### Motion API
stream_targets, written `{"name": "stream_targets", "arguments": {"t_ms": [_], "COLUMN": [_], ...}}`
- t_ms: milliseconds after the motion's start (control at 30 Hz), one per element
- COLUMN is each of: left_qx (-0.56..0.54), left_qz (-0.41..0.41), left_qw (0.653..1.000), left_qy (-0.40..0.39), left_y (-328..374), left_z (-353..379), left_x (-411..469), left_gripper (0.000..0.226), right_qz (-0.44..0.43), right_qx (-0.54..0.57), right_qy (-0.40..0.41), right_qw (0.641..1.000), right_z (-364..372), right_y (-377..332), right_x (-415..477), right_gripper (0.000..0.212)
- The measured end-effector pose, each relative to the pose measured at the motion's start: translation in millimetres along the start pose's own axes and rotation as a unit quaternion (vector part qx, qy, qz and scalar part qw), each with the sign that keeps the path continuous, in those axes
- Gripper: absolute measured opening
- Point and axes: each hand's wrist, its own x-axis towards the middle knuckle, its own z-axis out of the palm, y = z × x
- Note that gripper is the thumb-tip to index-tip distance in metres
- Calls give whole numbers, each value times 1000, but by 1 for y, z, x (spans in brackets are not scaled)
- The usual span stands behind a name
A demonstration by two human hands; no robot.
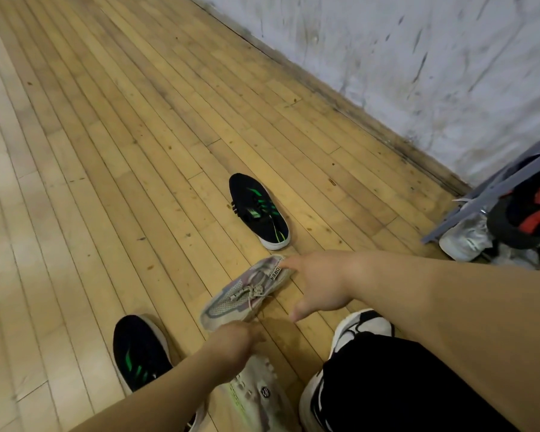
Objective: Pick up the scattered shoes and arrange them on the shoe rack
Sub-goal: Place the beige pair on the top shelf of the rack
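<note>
The right hand (318, 285), fingers spread, touches the heel of a grey-and-pink mesh sneaker (243, 294) lying on the wooden plank floor (106, 151). The left hand (234, 341) curls around a pale white sneaker (262, 397) just below it. A black green-striped sneaker (259, 210) lies beyond, well apart from the grey metal shoe rack (480, 198) by the wall.

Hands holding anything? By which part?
Left hand grips the white sneaker at its far end; exact part hidden. Right hand only touches the grey sneaker at its heel end.
</note>
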Motion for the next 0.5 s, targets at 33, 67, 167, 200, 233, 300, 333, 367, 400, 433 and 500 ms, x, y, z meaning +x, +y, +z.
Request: {"name": "stream_targets", "arguments": {"t_ms": [33,67,167,200,233,300,333,367,400,433,500], "left_qx": [6,18,21,2,-28,-93,-123,-153,-182,-209,-243], "left_qz": [10,20,40,35,26,5,-1,-5,-9,-15,-19], "left_qw": [1000,999,996,994,991,977,966,952,937,923,903], "left_qy": [8,20,77,103,129,190,226,264,297,323,353], "left_y": [0,-1,-2,-2,-1,4,9,15,23,31,50], "left_z": [-9,-21,-70,-91,-113,-153,-172,-188,-204,-219,-249], "left_x": [-6,-12,-40,-50,-59,-72,-78,-82,-87,-91,-99], "left_gripper": [40,41,31,28,27,24,22,21,20,20,20], "right_qz": [0,-3,-1,-1,-3,-19,-31,-47,-63,-76,-80], "right_qx": [11,20,30,35,45,91,112,120,113,94,52], "right_qy": [11,25,58,69,79,94,97,100,109,125,179], "right_qw": [1000,999,998,997,996,991,989,987,986,985,979], "right_z": [-2,-5,-15,-18,-22,-28,-33,-39,-47,-57,-79], "right_y": [2,4,8,8,9,5,2,-3,-6,-9,-7], "right_x": [-4,-8,-18,-21,-24,-37,-46,-57,-70,-85,-119], "right_gripper": [108,106,108,112,115,115,113,109,103,97,85]}}
